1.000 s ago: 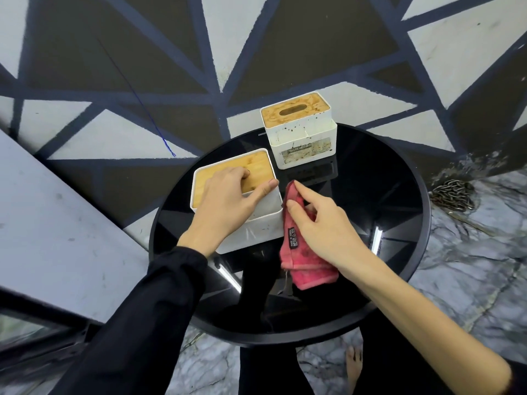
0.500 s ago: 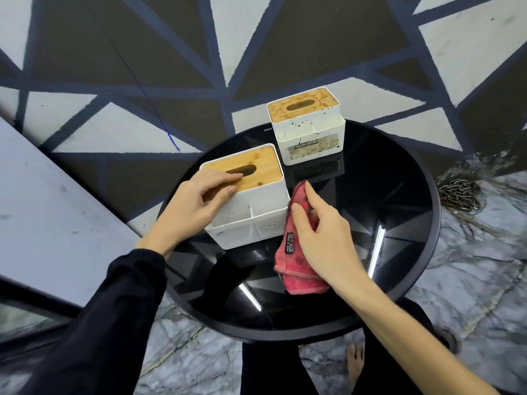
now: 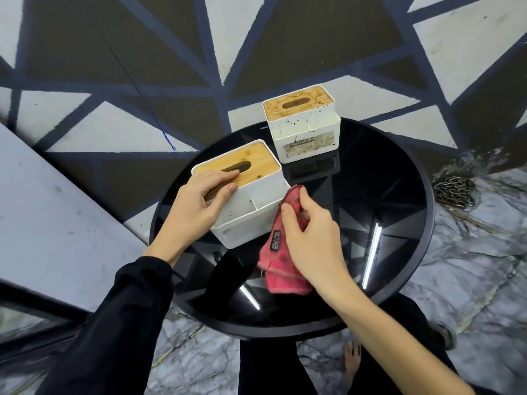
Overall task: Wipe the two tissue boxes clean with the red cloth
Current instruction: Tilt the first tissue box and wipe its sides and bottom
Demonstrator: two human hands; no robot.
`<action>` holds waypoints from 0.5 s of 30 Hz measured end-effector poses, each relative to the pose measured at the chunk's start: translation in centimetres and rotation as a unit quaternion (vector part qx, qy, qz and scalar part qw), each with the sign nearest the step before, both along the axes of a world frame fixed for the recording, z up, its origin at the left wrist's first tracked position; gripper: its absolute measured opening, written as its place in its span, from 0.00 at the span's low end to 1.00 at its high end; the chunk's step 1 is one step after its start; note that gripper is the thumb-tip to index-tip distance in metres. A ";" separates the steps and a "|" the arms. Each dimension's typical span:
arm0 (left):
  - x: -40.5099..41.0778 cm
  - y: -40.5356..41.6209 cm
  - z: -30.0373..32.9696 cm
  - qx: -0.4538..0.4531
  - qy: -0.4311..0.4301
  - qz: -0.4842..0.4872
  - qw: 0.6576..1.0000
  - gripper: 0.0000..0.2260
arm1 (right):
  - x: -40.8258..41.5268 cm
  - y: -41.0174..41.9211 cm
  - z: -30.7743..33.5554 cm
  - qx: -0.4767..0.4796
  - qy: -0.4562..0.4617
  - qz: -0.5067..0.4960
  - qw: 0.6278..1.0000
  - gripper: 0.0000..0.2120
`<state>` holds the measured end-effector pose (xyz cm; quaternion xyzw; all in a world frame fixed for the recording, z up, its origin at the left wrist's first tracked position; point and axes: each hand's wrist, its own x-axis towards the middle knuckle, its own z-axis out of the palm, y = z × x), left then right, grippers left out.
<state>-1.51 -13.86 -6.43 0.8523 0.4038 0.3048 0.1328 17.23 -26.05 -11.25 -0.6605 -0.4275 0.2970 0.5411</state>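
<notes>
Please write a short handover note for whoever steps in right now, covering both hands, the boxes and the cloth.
Left hand grips the near tissue box at its wooden lid, steadying it on the round black table.
Right hand pinches the red cloth against that box's right side; the cloth's lower part hangs to the tabletop.
The far tissue box stands untouched at the table's back edge, with dark specks on its lid and front.
Done: nothing is plainly clean; specks remain on the near box's side.
Left: wipe both boxes.
</notes>
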 end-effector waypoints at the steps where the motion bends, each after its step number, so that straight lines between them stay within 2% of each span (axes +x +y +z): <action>1: 0.3 -0.2 -0.1 0.013 0.003 0.009 1.000 0.14 | 0.5 0.4 0.2 -0.003 0.002 -0.002 1.000 0.27; 7: 1.4 -0.8 -0.3 0.047 0.006 0.050 0.998 0.14 | -0.4 0.7 -0.2 -0.007 0.023 -0.002 1.000 0.29; 11: 1.8 -1.4 -0.3 0.038 -0.003 0.065 0.997 0.14 | -3.0 -0.9 -0.7 0.005 0.019 0.060 0.998 0.24; 15: 2.6 -2.2 -0.3 0.053 -0.004 0.084 0.995 0.14 | -1.8 -1.2 0.3 0.004 0.035 0.045 0.998 0.22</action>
